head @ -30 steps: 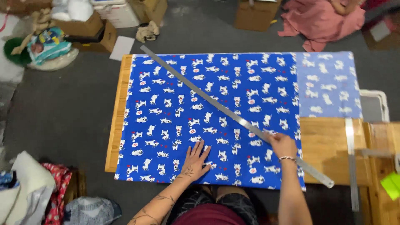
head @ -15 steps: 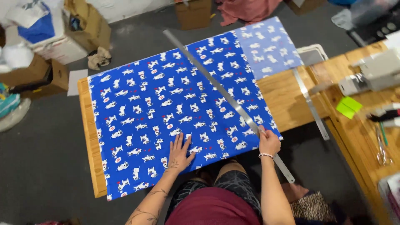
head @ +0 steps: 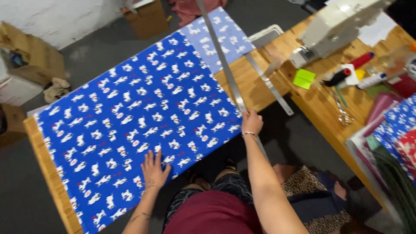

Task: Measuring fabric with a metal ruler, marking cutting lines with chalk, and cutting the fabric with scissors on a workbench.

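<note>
One view only, from a camera on the person's head. It looks steeply down past the lap onto a wooden table (head: pixel 260 86), and is tilted, so the table edge runs from about 8 o'clock up toward 2 o'clock. It is near enough that both forearms enter from the bottom edge at 6 o'clock. A blue printed cloth (head: pixel 138 117) fills the middle and left. A second wooden bench (head: pixel 320 104) with a sewing machine (head: pixel 338 24) sits at 1 to 3 o'clock. Grey floor and cardboard boxes (head: pixel 147 19) lie toward 10 to 12 o'clock. No second view shares the scene.
</note>
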